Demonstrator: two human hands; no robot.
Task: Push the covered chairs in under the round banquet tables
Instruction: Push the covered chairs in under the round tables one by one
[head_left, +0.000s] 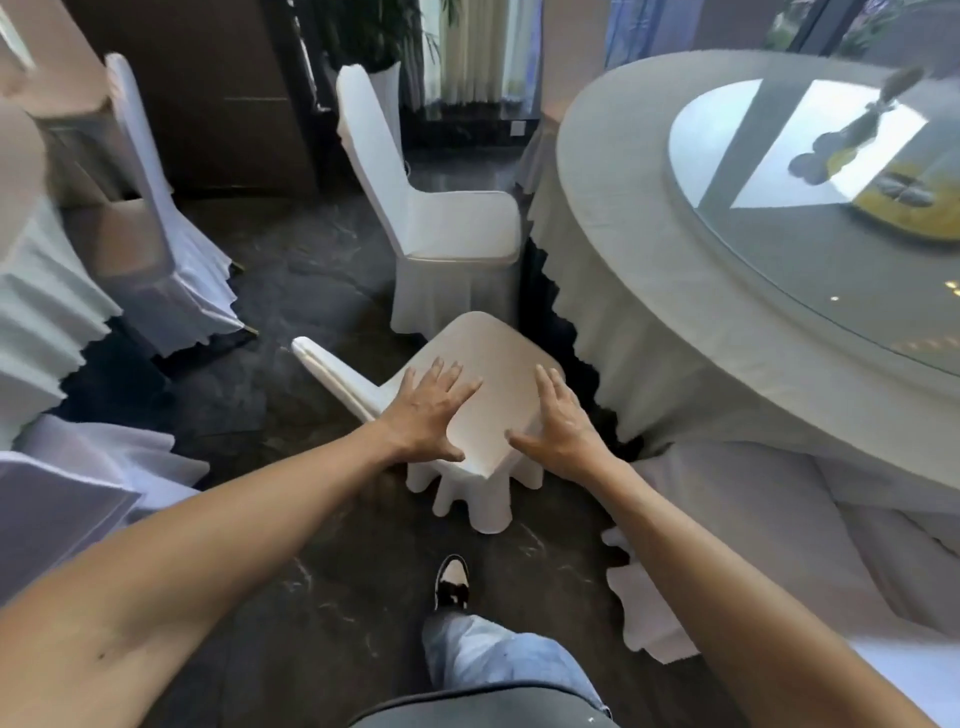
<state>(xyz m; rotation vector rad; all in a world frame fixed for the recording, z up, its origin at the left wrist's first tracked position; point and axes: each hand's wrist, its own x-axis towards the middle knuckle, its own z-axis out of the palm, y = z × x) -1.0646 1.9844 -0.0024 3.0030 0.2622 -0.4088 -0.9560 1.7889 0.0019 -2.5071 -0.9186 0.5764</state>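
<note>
the white fabric-covered chair (483, 395) sits at centre frame, just beside the skirt of the round cloth-draped banquet table (649, 291) at right, its back pointing toward the left of the frame; the left hand (431, 410) and right hand (563, 423) lie flat with fingers spread on the seat, gripping nothing; best to press evenly from both sides and turn the seat toward the table before sliding, so the loose, pleated cover doesn't bunch or snag the tablecloth.

both hands (434, 410) (563, 428) flat, fingers spread, arms outstretched
</note>
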